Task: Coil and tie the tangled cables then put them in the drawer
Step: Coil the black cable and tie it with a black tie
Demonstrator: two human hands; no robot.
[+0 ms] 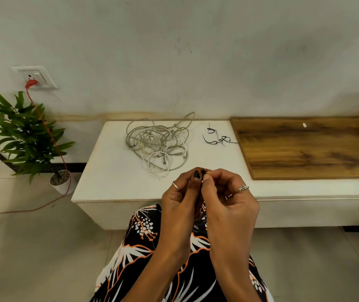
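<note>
A tangled heap of white and grey cables [159,144] lies on the low white bench [113,175], toward its back middle. To its right lie a few thin black ties [217,137]. My left hand [180,199] and my right hand [228,199] are raised together in front of the bench's near edge, fingertips meeting. Both pinch a small dark thing [202,172] between thumbs and fingers; most of it is hidden, so I cannot tell what it is. Neither hand touches the cable heap. No drawer shows.
A wooden panel [309,149] covers the bench's right part, with a small white piece [304,125] on it. A potted plant [21,136] stands on the floor at left. An orange cord [50,136] runs from a wall socket [35,77] down across the floor.
</note>
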